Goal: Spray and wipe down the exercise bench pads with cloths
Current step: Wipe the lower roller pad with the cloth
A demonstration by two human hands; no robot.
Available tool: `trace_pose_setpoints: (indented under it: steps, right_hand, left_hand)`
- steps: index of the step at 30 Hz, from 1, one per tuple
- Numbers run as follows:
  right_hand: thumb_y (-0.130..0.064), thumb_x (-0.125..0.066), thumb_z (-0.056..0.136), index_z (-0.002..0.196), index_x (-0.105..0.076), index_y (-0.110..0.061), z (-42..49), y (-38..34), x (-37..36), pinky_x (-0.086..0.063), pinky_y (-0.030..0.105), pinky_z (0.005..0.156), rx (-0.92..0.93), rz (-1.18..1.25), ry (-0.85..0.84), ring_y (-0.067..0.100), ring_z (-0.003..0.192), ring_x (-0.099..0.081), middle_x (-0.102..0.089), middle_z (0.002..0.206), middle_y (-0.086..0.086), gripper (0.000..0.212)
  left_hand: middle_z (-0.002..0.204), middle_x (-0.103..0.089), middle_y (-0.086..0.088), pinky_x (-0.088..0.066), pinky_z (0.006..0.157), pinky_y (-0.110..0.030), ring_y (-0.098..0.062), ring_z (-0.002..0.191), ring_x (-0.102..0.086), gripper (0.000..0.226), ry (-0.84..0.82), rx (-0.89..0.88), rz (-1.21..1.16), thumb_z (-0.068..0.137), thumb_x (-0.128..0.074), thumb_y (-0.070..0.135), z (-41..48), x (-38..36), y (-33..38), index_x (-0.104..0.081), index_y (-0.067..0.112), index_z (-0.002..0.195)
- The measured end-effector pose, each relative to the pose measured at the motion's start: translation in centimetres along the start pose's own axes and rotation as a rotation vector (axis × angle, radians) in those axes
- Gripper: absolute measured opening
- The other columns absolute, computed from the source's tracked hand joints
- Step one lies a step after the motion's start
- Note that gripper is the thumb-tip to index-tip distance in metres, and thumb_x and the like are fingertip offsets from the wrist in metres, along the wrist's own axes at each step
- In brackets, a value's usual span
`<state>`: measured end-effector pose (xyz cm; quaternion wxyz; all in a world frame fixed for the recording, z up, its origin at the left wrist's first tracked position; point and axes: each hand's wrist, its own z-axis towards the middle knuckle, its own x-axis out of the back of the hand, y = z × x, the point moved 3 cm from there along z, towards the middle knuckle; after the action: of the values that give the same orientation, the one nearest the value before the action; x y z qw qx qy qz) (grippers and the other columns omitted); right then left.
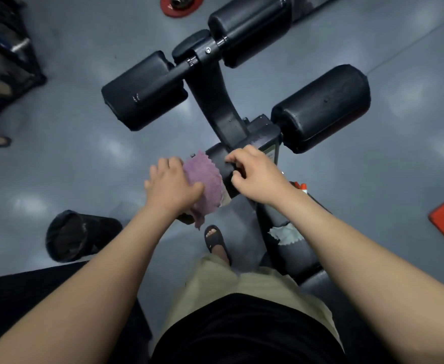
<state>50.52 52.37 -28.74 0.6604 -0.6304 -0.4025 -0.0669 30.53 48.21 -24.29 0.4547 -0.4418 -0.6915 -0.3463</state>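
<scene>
Cloth (205, 185) on roller pad (222, 164), bin (68, 235) left — floor

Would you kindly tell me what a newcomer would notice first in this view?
The purple cloth at centre, pressed by the left hand onto a near roller pad that the right hand grips. A white cloth lies on the bench seat, lower right.
</scene>
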Motion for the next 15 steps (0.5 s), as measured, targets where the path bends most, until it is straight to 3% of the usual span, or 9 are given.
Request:
trace_pose_setpoints:
  steps: [2, 6, 8, 10, 13, 15]
  right_hand:
    - [-0.023, -0.058, 0.089, 0.134, -0.058, -0.024, 0.3, -1.3, -0.5, -0.041, 0.028, 0.098, 0.054, -0.029, -0.032, 0.017, 0.116, -0.046, -0.043, 0.109, -0.008, 0.044]
    - [-0.039, -0.063, 0.088, 0.147, -0.049, -0.032, 0.7, -2.7, -1.0, -0.035, 0.034, 0.107, 0.148, -0.1, -0.075, 0.013, 0.113, -0.033, -0.038, 0.116, -0.008, 0.061]
    - [-0.043, -0.065, 0.089, 0.13, -0.06, -0.031, 0.7, -2.5, -0.6, -0.033, 0.039, 0.109, 0.175, -0.111, -0.038, 0.013, 0.111, -0.03, -0.039, 0.119, -0.008, 0.043]
    - [-0.039, -0.063, 0.089, 0.098, -0.063, -0.025, 0.5, -2.3, 0.5, -0.04, 0.046, 0.104, 0.186, -0.053, 0.06, 0.017, 0.111, -0.037, -0.046, 0.116, -0.007, 0.017]
    - [-0.032, -0.059, 0.089, 0.082, -0.055, -0.019, 0.1, -1.6, 2.6, -0.046, 0.042, 0.096, 0.077, 0.118, 0.125, 0.017, 0.105, -0.051, -0.059, 0.105, -0.007, 0.015]
    - [-0.03, -0.062, 0.091, 0.08, -0.057, -0.015, -0.6, -0.8, 4.6, -0.051, 0.037, 0.086, -0.07, 0.287, 0.156, 0.014, 0.091, -0.06, -0.065, 0.092, -0.007, 0.018]
  left_hand:
    - [0.121, -0.053, -0.008, -0.04, 0.093, -0.045, -0.034, 0.118, -0.044, 0.029, -0.003, 0.014, 0.011, 0.091, -0.059, 0.037, -0.4, -0.5, -1.1, -0.058, 0.017, 0.112]
    - [0.106, -0.061, -0.005, -0.043, 0.087, -0.043, -0.033, 0.108, -0.05, 0.011, 0.095, -0.21, -0.152, 0.099, -0.055, 0.025, -0.9, -0.3, -0.7, -0.063, 0.017, 0.1]
    - [0.097, -0.063, -0.001, -0.046, 0.082, -0.041, -0.028, 0.097, -0.056, 0.008, 0.103, -0.3, -0.294, 0.101, -0.053, 0.021, -1.0, 0.6, 0.3, -0.06, 0.018, 0.098]
    - [0.089, -0.065, 0.004, -0.044, 0.075, -0.033, -0.016, 0.084, -0.058, 0.008, 0.105, -0.32, -0.414, 0.103, -0.051, 0.02, -0.8, 1.8, 1.5, -0.059, 0.019, 0.1]
    - [0.081, -0.065, 0.007, -0.041, 0.063, -0.014, -0.004, 0.074, -0.057, 0.01, 0.108, -0.333, -0.489, 0.104, -0.054, 0.027, -0.3, 3.1, 3.6, -0.061, 0.023, 0.099]
    - [0.081, -0.066, 0.007, -0.04, 0.063, -0.01, 0.002, 0.073, -0.058, 0.015, 0.042, -0.304, -0.549, 0.103, -0.056, 0.034, 0.2, 3.2, 5.4, -0.064, 0.024, 0.095]
